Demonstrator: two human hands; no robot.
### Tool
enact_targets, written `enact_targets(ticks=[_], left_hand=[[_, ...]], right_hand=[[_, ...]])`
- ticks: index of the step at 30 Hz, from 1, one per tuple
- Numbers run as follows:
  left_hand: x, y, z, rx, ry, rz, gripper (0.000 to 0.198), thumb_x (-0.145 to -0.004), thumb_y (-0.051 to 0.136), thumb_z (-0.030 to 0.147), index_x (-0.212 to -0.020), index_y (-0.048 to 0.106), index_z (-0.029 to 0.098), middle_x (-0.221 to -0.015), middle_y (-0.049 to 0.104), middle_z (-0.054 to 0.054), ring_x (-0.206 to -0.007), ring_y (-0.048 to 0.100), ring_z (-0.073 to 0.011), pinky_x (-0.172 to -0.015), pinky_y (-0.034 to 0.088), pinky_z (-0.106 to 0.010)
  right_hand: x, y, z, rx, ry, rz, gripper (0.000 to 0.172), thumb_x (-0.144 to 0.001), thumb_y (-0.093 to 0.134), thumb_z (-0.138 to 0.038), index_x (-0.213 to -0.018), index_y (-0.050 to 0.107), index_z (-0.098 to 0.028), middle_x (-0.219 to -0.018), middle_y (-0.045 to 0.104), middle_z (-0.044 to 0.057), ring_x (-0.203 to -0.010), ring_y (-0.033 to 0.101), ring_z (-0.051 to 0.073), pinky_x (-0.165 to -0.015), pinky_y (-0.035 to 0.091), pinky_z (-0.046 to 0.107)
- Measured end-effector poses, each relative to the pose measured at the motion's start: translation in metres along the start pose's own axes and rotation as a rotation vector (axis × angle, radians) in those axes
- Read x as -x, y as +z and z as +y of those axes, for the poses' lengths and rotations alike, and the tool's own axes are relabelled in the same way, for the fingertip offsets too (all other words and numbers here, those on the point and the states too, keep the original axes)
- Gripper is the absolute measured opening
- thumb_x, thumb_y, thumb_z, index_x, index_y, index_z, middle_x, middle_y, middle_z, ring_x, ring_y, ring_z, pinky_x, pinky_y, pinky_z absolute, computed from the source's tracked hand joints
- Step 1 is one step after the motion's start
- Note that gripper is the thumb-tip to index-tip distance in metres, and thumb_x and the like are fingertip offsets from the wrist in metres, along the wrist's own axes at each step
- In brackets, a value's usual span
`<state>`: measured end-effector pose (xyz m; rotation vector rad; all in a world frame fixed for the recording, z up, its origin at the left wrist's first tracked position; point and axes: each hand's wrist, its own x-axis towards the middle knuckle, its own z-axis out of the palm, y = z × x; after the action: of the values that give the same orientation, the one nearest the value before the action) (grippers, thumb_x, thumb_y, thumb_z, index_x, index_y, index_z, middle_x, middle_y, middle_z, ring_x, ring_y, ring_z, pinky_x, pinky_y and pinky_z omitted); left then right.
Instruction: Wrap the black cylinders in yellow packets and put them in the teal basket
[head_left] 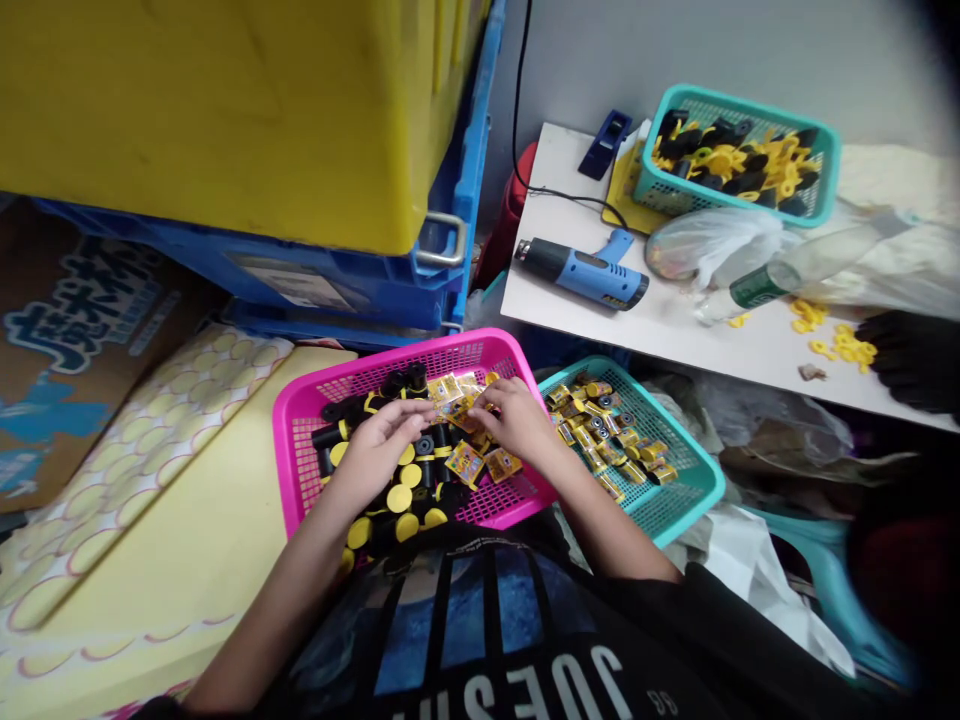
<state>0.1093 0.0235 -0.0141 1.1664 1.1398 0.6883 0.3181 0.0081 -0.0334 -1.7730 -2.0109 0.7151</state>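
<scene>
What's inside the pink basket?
The pink mesh basket holds black cylinders with yellow caps and small yellow printed packets. The left hand and right hand cover whatever lies beneath them.

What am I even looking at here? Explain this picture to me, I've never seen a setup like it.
This is a single view from a camera worn on a person's head, looking down at their own bare hands. No machine is involved. The left hand and right hand work over a pink basket of black parts with yellow caps, among small printed packets. Both hands are at the packets, but exactly what they hold is hard to tell. Beside it, a teal basket holds more small yellow-and-metal pieces. Behind, a white table carries a heat gun and another teal basket.
</scene>
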Motion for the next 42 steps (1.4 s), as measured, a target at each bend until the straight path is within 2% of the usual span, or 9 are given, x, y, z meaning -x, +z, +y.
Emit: enact_targets(ticks=[6,12,17,21,26,30,34,38,42], left_hand=[[-0.001,0.021,0.011,0.111,0.021,0.082,0.042,-0.061,0.081,0.031,-0.098,0.064,0.019,-0.095,0.073,-0.005,-0.091,0.068,-0.0211,-0.082,0.054,-0.034],[0.000,0.018,0.020,0.233,0.020,0.195,0.037,-0.065,0.079,0.031,-0.095,0.060,0.018,-0.080,0.074,-0.002,-0.072,0.070,-0.0167,-0.069,0.055,-0.029],[0.001,0.004,0.014,0.098,0.043,0.375,0.026,-0.066,0.078,0.032,-0.080,0.062,0.017,-0.076,0.071,0.000,-0.071,0.067,-0.0154,-0.069,0.054,-0.028],[0.000,-0.005,0.013,0.135,0.036,0.383,0.046,-0.062,0.081,0.026,-0.104,0.062,0.018,-0.082,0.073,-0.002,-0.079,0.070,-0.0177,-0.075,0.055,-0.030],[0.002,-0.004,0.016,0.143,0.035,0.281,0.058,-0.063,0.081,0.027,-0.115,0.059,0.017,-0.069,0.072,0.000,-0.067,0.070,-0.0171,-0.065,0.054,-0.027],[0.006,-0.013,0.020,0.085,0.045,0.432,0.031,-0.065,0.080,0.032,-0.088,0.069,0.015,-0.074,0.073,-0.004,-0.064,0.068,-0.0157,-0.060,0.053,-0.026],[0.009,-0.027,0.019,0.016,0.070,0.556,0.027,-0.065,0.079,0.036,-0.080,0.074,0.014,-0.074,0.074,-0.004,-0.064,0.067,-0.0168,-0.062,0.054,-0.028],[0.014,-0.035,0.014,-0.037,0.083,0.583,0.024,-0.066,0.078,0.036,-0.079,0.076,0.016,-0.076,0.076,-0.004,-0.070,0.069,-0.0196,-0.067,0.056,-0.030],[0.018,-0.040,0.005,-0.006,0.073,0.552,0.026,-0.067,0.078,0.038,-0.082,0.077,0.017,-0.083,0.078,-0.006,-0.080,0.072,-0.0225,-0.076,0.058,-0.034]], right_hand=[[0.001,-0.018,-0.031,-0.544,-0.042,0.004,0.023,-0.088,0.059,-0.035,-0.073,0.060,-0.018,-0.072,0.061,0.000,-0.072,0.055,0.015,-0.070,0.043,0.030],[-0.010,-0.002,-0.041,-1.087,0.044,-0.119,0.037,-0.076,0.071,-0.034,-0.107,0.056,-0.020,-0.075,0.061,-0.003,-0.068,0.059,0.012,-0.066,0.047,0.026],[-0.009,0.003,-0.023,-0.875,0.091,-0.070,0.030,-0.077,0.068,-0.032,-0.104,0.059,-0.019,-0.067,0.060,-0.004,-0.061,0.058,0.012,-0.063,0.047,0.028],[-0.006,-0.006,-0.012,-0.385,0.084,-0.071,0.018,-0.075,0.072,-0.027,-0.091,0.067,-0.020,-0.073,0.066,0.003,-0.074,0.061,0.019,-0.072,0.047,0.036],[-0.014,-0.005,-0.038,-0.559,-0.045,-0.012,0.029,-0.094,0.048,-0.034,-0.116,0.060,-0.020,-0.102,0.069,0.007,-0.091,0.064,0.019,-0.080,0.049,0.036],[-0.022,0.025,-0.045,-0.286,-0.181,-0.126,0.023,-0.082,0.059,-0.014,-0.104,0.065,-0.019,-0.095,0.068,0.008,-0.091,0.061,0.022,-0.085,0.047,0.040],[-0.022,0.062,-0.047,-0.203,-0.453,-0.298,0.026,-0.079,0.056,-0.002,-0.092,0.067,-0.022,-0.093,0.066,0.007,-0.095,0.057,0.022,-0.088,0.046,0.038],[-0.023,0.067,-0.050,-0.235,-0.475,-0.300,0.017,-0.078,0.059,-0.005,-0.075,0.063,-0.021,-0.078,0.062,0.004,-0.083,0.057,0.020,-0.083,0.048,0.036],[-0.023,0.038,-0.039,-0.460,-0.297,-0.162,0.020,-0.072,0.066,-0.015,-0.091,0.061,-0.019,-0.088,0.061,0.005,-0.081,0.058,0.019,-0.079,0.050,0.037]])
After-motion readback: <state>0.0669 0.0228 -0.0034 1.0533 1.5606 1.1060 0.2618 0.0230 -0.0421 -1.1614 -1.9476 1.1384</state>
